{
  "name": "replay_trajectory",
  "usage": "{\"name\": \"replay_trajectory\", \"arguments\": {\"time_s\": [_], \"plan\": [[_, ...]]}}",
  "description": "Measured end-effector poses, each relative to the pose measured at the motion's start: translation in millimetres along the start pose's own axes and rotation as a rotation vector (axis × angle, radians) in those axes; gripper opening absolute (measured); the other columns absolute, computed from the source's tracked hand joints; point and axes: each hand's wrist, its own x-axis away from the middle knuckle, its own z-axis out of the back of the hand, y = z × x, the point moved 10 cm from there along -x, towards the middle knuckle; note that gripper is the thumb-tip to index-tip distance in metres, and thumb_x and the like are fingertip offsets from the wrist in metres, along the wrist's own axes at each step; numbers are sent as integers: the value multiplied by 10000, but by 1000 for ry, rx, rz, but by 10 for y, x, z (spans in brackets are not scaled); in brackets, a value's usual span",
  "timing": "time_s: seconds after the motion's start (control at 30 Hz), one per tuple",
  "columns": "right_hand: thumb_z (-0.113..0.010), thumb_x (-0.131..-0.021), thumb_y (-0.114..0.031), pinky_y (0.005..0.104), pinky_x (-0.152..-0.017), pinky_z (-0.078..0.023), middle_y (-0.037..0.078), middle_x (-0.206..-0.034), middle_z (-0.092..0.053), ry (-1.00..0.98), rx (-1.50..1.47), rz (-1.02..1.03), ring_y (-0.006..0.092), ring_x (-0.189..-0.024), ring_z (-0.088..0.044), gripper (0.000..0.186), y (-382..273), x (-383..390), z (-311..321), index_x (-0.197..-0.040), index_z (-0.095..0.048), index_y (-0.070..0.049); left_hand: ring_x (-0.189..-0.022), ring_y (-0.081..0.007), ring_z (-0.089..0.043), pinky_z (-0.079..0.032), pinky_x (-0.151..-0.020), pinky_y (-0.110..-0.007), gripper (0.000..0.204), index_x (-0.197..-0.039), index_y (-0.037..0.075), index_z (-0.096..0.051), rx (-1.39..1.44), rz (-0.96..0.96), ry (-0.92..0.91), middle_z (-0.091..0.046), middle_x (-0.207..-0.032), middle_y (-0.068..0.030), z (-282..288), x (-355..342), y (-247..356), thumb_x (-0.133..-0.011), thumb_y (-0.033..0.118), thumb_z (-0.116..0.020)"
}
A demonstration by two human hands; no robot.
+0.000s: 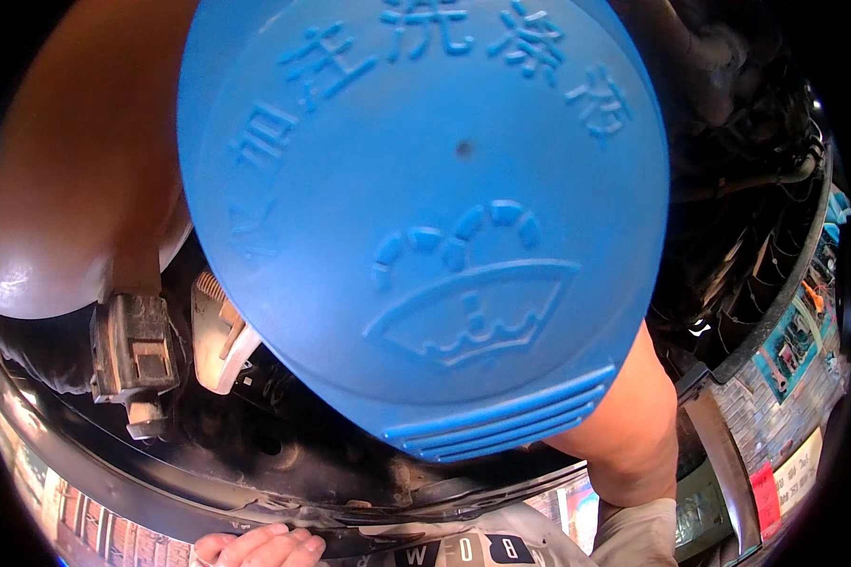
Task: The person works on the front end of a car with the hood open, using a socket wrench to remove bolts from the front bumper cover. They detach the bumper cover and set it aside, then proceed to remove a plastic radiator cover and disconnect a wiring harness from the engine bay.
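A large blue cap [425,180] is seen close up in front of dark engine parts [719,66]. Behind its lower right, the right forearm [638,425] is partly covered; the right hand's fingers are hidden, so their opening and grip cannot be told. Below the cap and apart from it, the left hand [263,549] is seen, fingers close and slightly bent, at a dark bodywork edge [165,495], any hold unclear

Blue cap [425,189] blocks ctr. Dark gap [695,269] on its R, but pipe [771,178] crosses up top. Boxy bracket [132,350] obstructs L side.
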Motion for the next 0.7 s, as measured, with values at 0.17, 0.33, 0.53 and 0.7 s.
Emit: {"name": "replay_trajectory", "arguments": {"time_s": [0.17, 0.33, 0.53, 0.7], "plan": [[-673, -649, -143, 304, -557, -533, 73, -751, -589, -71, 112, 29, 212, -651, -652, 114, -31, 5, -96, -730, -637, -71, -916, -195, -647, -420, -845, -355, 286, -1104, 111, -693, 7, -3, -36, -688, -1023, -37, -6, 7, -3, -827, 176, -724], [-669, -669, -126, 318, -554, -531, 76, -743, -600, 81, 85, 9, 227, -631, -651, 80, 49, 39, -68, -730, -633, -87, -912, -192, -651, -426, -834, -359, 295, -1099, 118, -695, 12, -7, -21, -690, -1010, -33, 31, 0, 8, -811, 174, -728], [-681, -697, -86, 363, -586, -537, 98, -753, -625, 154, -106, -52, 288, -669, -651, 87, 85, 97, -22, -773, -637, -90, -904, -173, -657, -433, -816, -338, 291, -1064, 119, -704, 10, 0, 22, -694, -999, -20, 49, 47, -5, -778, 167, -738], [-690, -721, -53, 401, -613, -541, 116, -762, -646, 201, -140, -71, 338, -701, -651, 108, 96, 125, 28, -808, -640, -92, -892, -169, -657, -438, -802, -330, 251, -1018, 127, -708, 6, -66, 66, -692, -992, -3, 39, 140, -3, -772, 159, -748]]}}
